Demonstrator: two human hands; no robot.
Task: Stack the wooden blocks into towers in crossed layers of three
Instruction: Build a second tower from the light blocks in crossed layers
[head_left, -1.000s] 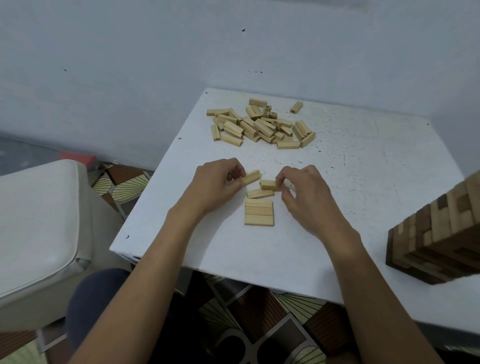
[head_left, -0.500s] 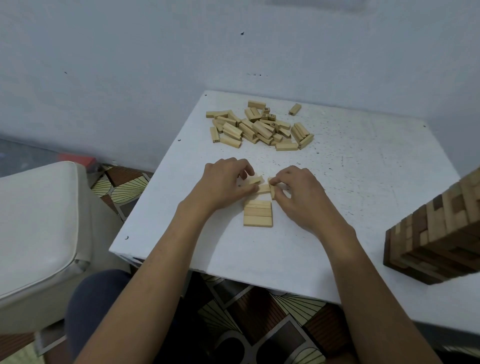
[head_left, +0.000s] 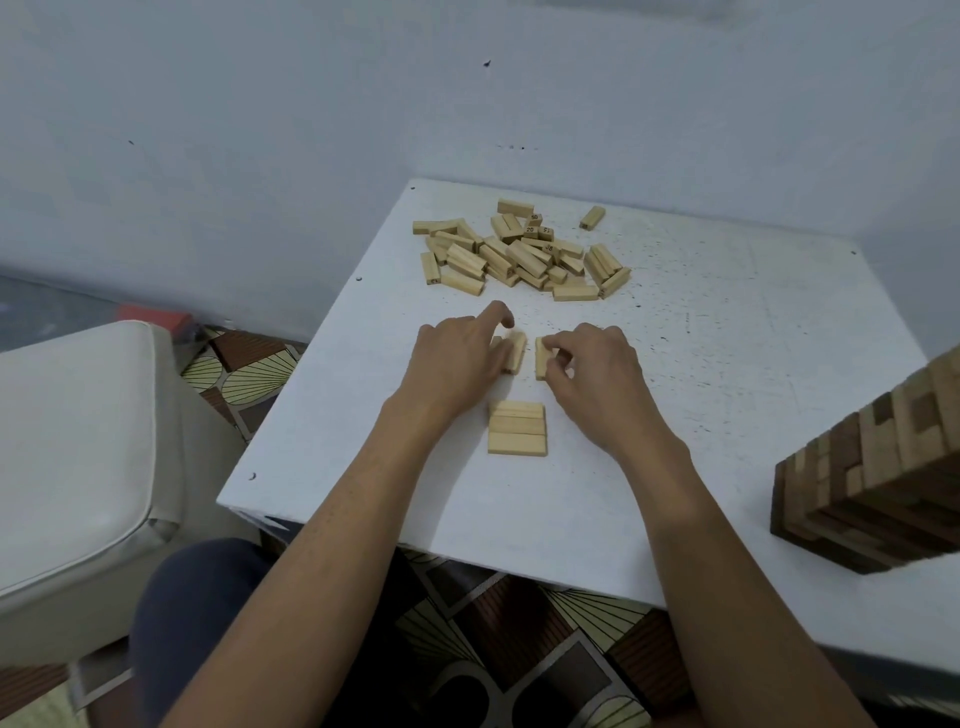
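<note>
Left hand: grip curled on the left block, index finger lifted clear. Right hand: thumb and fingertips pinch the right block. Both blocks lie side by side with a narrow gap, just beyond the three-block layer on the surface. Loose pile farther back; tower at right.

One head-worn wide-angle camera looked forward and down from close above the white bench, facing the wall behind it.
</note>
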